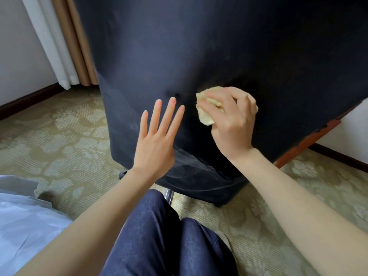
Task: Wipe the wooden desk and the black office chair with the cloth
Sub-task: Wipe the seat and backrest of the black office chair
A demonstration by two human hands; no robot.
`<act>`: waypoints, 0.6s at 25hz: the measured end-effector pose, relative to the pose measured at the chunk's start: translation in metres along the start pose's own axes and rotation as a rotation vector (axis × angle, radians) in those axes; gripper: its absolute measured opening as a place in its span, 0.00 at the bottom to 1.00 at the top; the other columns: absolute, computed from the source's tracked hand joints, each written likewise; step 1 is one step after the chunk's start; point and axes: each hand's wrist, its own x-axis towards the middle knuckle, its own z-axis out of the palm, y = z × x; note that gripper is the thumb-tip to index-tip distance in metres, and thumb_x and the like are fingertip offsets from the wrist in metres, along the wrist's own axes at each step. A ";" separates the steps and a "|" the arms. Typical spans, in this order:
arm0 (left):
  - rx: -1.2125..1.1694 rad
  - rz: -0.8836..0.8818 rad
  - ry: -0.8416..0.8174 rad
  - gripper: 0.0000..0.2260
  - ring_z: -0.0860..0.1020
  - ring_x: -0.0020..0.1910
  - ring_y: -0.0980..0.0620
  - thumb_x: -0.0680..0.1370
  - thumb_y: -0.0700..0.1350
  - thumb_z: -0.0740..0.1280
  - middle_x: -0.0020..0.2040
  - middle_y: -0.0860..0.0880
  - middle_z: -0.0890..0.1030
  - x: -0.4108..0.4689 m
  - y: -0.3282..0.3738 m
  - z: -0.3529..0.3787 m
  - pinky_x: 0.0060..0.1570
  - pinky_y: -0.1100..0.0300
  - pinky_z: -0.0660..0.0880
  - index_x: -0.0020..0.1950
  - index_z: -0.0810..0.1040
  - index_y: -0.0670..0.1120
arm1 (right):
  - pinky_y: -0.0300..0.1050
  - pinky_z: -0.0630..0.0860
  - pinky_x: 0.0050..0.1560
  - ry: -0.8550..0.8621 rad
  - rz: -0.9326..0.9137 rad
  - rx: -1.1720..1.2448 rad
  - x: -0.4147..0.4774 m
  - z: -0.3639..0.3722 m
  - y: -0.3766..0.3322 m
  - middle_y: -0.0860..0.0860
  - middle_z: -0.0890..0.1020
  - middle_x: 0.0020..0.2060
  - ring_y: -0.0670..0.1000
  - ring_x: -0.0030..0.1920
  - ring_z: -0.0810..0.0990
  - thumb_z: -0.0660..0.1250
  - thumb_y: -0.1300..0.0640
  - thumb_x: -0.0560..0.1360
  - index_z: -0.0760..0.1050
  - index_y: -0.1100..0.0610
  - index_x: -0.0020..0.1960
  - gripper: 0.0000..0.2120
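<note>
The back of the black office chair (179, 56) fills the upper middle of the head view, close in front of me. My right hand (233, 124) grips a crumpled pale yellow cloth (207, 108) and presses it against the chair back, a little right of centre. My left hand (157, 136) is held flat with straight fingers against or just in front of the chair back, left of the cloth. A reddish wooden edge of the desk (310, 144) shows behind the chair's right side.
Patterned beige carpet (69, 136) lies all around the chair. Curtains (65, 46) hang at the upper left beside a white wall with a dark skirting board. White fabric (22, 220) lies at the lower left. My knees in dark blue trousers (159, 236) are below.
</note>
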 end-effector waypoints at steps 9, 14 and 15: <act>-0.004 -0.302 -0.094 0.42 0.39 0.76 0.47 0.70 0.35 0.66 0.76 0.51 0.38 -0.031 -0.094 -0.024 0.72 0.41 0.43 0.78 0.47 0.44 | 0.45 0.71 0.50 -0.025 -0.180 0.050 0.060 0.112 -0.103 0.51 0.84 0.41 0.52 0.47 0.83 0.71 0.67 0.69 0.82 0.58 0.34 0.07; -0.011 -0.305 -0.133 0.41 0.37 0.76 0.48 0.72 0.37 0.66 0.76 0.49 0.38 -0.024 -0.116 -0.024 0.72 0.43 0.41 0.78 0.45 0.44 | 0.42 0.77 0.51 -0.404 -0.394 0.069 -0.017 0.121 -0.103 0.48 0.83 0.41 0.49 0.48 0.83 0.72 0.62 0.68 0.83 0.55 0.38 0.04; -0.033 -0.324 -0.155 0.41 0.37 0.76 0.47 0.73 0.38 0.66 0.77 0.48 0.38 -0.018 -0.120 -0.024 0.72 0.44 0.40 0.78 0.43 0.44 | 0.44 0.78 0.49 -0.475 -0.428 0.058 -0.032 0.117 -0.097 0.48 0.83 0.41 0.50 0.47 0.82 0.70 0.62 0.69 0.83 0.54 0.38 0.05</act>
